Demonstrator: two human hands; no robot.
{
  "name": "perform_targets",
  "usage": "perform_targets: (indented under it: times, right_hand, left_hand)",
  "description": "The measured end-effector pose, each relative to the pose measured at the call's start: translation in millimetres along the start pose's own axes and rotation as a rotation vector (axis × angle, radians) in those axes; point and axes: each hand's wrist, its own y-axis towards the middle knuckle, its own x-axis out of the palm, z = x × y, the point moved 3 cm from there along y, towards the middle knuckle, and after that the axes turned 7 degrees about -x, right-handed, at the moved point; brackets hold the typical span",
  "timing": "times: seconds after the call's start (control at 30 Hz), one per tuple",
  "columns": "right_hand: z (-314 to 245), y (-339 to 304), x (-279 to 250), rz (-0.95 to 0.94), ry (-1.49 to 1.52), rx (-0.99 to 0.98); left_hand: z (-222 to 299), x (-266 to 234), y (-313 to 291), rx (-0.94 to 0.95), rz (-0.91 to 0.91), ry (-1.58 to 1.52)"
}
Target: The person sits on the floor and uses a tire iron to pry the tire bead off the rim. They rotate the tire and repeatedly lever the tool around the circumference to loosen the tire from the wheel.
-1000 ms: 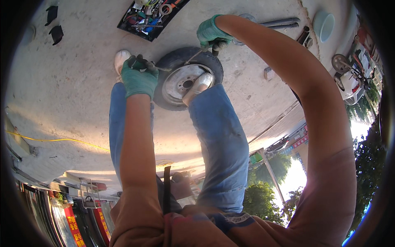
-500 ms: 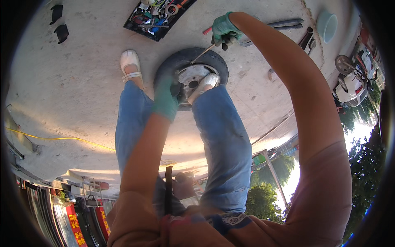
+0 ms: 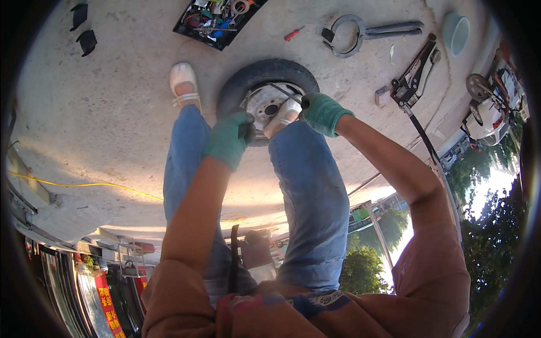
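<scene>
A black tyre (image 3: 236, 84) on a silver steel wheel rim (image 3: 260, 104) lies flat on the ground, with my white-shoed foot (image 3: 286, 114) on the rim. My right hand (image 3: 324, 114), in a green glove with dark fingers, is closed around a tyre lever (image 3: 284, 92). The lever's far end reaches the upper edge of the rim, by the tyre's inner bead. My left hand (image 3: 230, 139), gloved the same way, is closed over the near left side of the wheel. What it grips is mostly hidden; a thin tip shows just beyond the fist.
A black tool tray (image 3: 225, 39) full of tools lies beyond the wheel. To the right are a red-handled screwdriver (image 3: 293, 34), a round clamp tool with long handles (image 3: 349, 35), a floor jack (image 3: 416, 76) and a pale basin (image 3: 455, 34). A yellow cord (image 3: 84, 185) crosses the ground at left.
My right hand has swung down toward me, to the wheel's right side, with the lever. The round clamp tool and the screwdriver now show fully. My left hand has stayed near the rim.
</scene>
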Motion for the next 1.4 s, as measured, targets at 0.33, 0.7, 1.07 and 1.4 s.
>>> perform_targets:
  times: [0.33, 0.7, 1.07, 1.4]
  right_hand:
    - [-12, -24, 62, 0.311, 0.037, -0.014]
    - [-26, 5, 102, -0.031, -0.628, -0.300]
    - [13, 11, 32, -0.255, -0.034, 0.157]
    - [27, -8, 107, -0.063, -0.984, -0.375]
  left_hand:
    - [-26, 1, 11, 0.134, -0.073, 0.087]
    - [3, 1, 10, 0.199, -0.194, 0.217]
    - [66, -35, 22, -0.054, -0.040, -0.018]
    - [47, 0, 12, 0.061, 0.030, -0.063]
